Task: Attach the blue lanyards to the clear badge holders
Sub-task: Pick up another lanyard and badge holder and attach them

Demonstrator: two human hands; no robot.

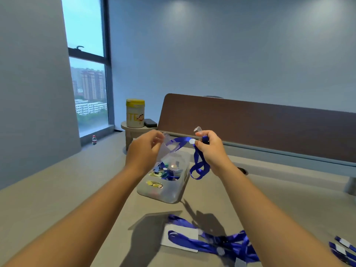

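Observation:
Both hands are raised above the table. My left hand pinches a clear badge holder by its top edge. My right hand grips a blue lanyard near its white snap, and the strap's end runs left to the holder's top. The lanyard's loop hangs below my right hand. On the table near me lies a heap of blue lanyards over a badge holder with a white card.
A translucent plastic box of small coloured items stands on the table under my hands. More lanyards with white pieces lie at the right edge. A brown divider panel runs along the table's far side. A yellow-lidded canister stands on a stool.

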